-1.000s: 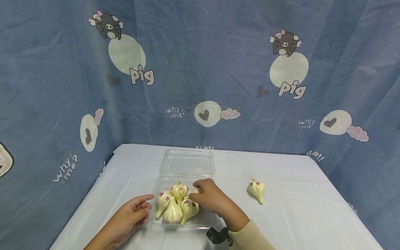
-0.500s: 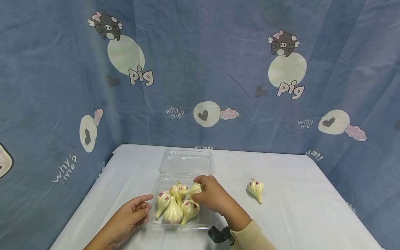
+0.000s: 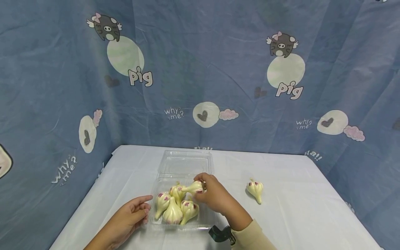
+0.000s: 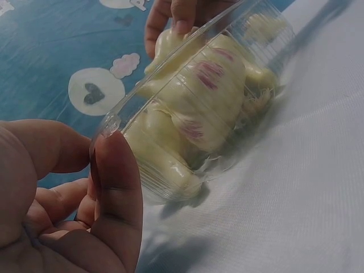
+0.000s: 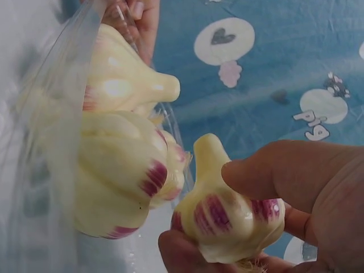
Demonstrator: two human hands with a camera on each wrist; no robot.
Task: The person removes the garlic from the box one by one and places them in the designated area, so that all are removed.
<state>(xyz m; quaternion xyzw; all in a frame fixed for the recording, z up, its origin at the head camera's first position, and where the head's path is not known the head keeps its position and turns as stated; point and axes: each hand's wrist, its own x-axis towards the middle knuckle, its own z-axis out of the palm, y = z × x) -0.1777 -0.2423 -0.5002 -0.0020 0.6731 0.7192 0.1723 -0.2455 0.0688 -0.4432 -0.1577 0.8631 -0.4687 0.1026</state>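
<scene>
Above the back right of a clear plastic clamshell box (image 3: pixel 207 219), my right hand (image 3: pixel 215 196) holds a garlic bulb (image 3: pixel 193 188) between thumb and fingers. In the right wrist view this bulb (image 5: pixel 227 213) is cream with purple streaks, and its roots face my palm. Several more garlic bulbs (image 3: pixel 173 211) lie inside the box, toward its left. My left hand (image 3: pixel 131 217) is at the box's left side. As the left wrist view shows, its thumb and forefinger pinch the rim (image 4: pixel 116 122). One more garlic bulb (image 3: pixel 255 189) lies on the white cloth to the right.
The box's clear lid (image 3: pixel 185 164) is folded back flat behind it. A white cloth (image 3: pixel 300 208) covers the table. Blue printed curtain (image 3: pixel 231 69) hangs behind and at both sides. A dark wrist-worn device (image 3: pixel 220 234) sits by my right sleeve.
My right hand has lifted the garlic bulb out of its spot at the box's right, so it now shows above the others. The left hand keeps its place at the rim.
</scene>
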